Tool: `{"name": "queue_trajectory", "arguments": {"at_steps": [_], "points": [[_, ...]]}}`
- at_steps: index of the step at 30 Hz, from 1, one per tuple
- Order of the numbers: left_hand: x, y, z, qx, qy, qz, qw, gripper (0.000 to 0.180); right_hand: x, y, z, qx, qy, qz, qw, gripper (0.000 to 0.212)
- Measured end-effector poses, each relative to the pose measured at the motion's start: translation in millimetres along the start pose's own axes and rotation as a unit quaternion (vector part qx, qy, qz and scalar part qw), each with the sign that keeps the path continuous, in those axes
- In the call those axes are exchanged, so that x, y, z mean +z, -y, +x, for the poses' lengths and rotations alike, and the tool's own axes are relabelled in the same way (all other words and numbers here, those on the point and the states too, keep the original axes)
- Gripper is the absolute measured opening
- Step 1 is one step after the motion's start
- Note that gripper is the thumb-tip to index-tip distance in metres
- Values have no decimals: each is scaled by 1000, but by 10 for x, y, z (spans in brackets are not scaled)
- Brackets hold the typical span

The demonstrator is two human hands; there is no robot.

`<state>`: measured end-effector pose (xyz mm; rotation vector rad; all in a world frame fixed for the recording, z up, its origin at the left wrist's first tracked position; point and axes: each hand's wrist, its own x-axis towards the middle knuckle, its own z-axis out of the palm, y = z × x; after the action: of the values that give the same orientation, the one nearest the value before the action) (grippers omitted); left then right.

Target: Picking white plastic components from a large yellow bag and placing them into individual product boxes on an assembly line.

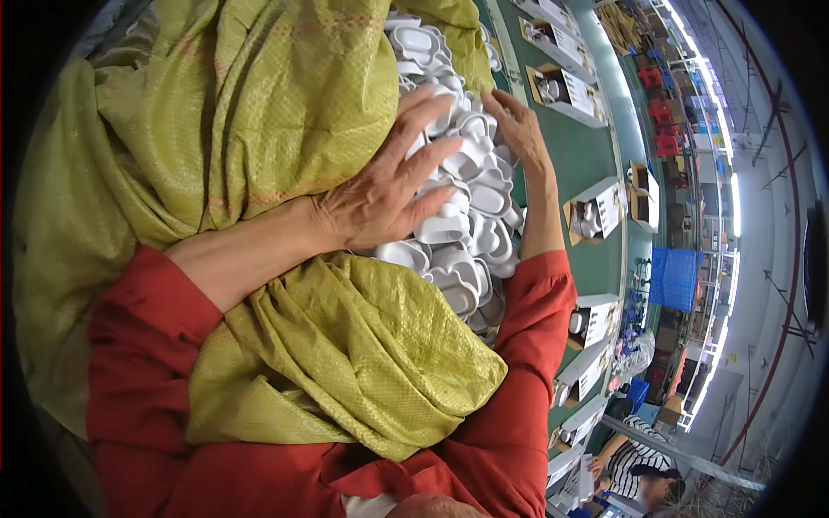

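A big yellow-green woven sack (294,95) lies open in front of me, and white moulded plastic parts (471,155), cup-like with rounded rims, spill from it in a heap. Across the heap's left side reaches my left hand (371,194), fingers spread, over the parts and holding none that I can see. On the far right side of the heap is my right hand (521,134). Its fingers are slightly bent and apart, their tips by the sack's edge and the outer parts. Nearer to me, a fold of the sack (371,345) bulges between my forearms.
To the right runs a green conveyor belt (561,155) bearing several open white boxes (596,211) with parts inside. Beyond it are a blue crate (673,278), red stools (663,112) and loaded shelving. Another person in a striped shirt (635,453) works at the lower right.
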<state>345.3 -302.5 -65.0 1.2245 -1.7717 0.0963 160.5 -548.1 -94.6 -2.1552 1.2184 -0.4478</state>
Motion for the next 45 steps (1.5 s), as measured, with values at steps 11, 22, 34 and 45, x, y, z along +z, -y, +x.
{"name": "queue_trajectory", "arguments": {"at_steps": [11,22,34,45], "points": [[256,216,-132,-103,79,75,989,90,-148,-603,-992,-115,-53,-173,977,36],[191,222,-135,-39,106,94,989,81,-229,-588,-1384,74,-191,-96,974,66],[312,11,-71,122,138,24,983,70,-268,-720,-1683,28,-205,-203,957,28],[125,-174,183,191,189,-160,950,65,-661,-666,-1310,-29,-282,-262,922,12]]}}
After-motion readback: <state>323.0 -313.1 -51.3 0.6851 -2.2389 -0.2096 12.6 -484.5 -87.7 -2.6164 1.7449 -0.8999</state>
